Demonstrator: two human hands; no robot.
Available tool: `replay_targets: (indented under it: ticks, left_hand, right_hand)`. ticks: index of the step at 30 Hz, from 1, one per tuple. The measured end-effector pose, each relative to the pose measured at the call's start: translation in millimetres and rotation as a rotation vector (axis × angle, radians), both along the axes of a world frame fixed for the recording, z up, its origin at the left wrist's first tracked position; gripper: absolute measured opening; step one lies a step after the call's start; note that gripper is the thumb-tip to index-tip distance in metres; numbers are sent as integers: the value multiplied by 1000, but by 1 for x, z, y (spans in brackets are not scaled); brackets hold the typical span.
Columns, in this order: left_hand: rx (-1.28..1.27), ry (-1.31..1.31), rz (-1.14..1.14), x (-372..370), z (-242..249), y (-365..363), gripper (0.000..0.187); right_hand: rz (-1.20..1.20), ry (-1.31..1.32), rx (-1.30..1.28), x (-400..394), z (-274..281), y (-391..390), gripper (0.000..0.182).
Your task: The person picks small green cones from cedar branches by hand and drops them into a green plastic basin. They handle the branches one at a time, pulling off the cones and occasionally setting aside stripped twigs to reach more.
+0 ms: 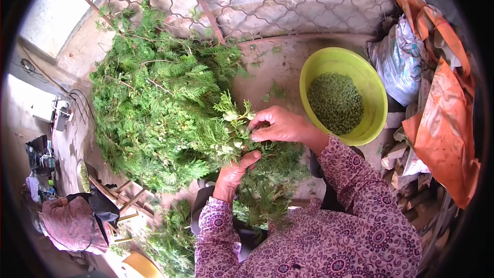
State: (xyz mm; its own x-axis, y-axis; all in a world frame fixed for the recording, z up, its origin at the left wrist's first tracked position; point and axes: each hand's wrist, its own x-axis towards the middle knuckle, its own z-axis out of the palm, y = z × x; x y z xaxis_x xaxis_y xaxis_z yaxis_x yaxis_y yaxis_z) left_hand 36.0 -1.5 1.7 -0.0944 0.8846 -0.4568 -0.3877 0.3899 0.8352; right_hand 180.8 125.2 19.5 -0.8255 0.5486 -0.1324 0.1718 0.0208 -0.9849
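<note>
So, biggest first: the lattice fence (288, 0) runs across the far side and caps reach that way. The heap of cut branches (154, 98) fills the front-left, its far edge up against the fence, its near-right edge running right up to my hands. A strip of concrete floor (285, 62) with a few leaf scraps shows between heap and basin; that's my main lane. Right flank is tight: orange bag (445, 134), with split firewood (419, 201) under and beside it and a white sack (401, 62) just past the basin. Left flank, beyond the heap's near edge, has a wooden frame (126, 201) on its side.

Yellow-green basin (374, 85) sits front-right, just beyond my right wrist, rim all visible down to where my forearm passes near it. Small green cones (337, 103) cover its bottom. Loose greenery (262, 190) hangs below my hands, over my lap area.

Sprig (232, 116) with pale cones is up at the heap's right edge, between and just left of my hands. Right hand (283, 125): thumb and forefinger pinched in at the sprig's right side. Left hand (234, 175): just below it, thumb up, fingers hidden by foliage, so can't tell if it's gripping. Hands are near each other, not touching.
</note>
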Motion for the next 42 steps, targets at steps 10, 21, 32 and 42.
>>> replay_targets:
  ticks: [10,21,32,42]
  left_hand:
    - [-3,-81,119,-5,-3,2,28]
    - [379,-727,42,-10,-18,8,32]
    - [219,-580,245,-3,-22,24,39]
    - [75,-483,129,8,-23,26,43]
  right_hand:
    - [-385,258,-364,0,4,-6,14]
    - [-997,-162,982,100,-16,64,31]
    - [-2,-128,178,27,2,-7,23]
    - [-43,-96,527,-8,-20,-43,40]
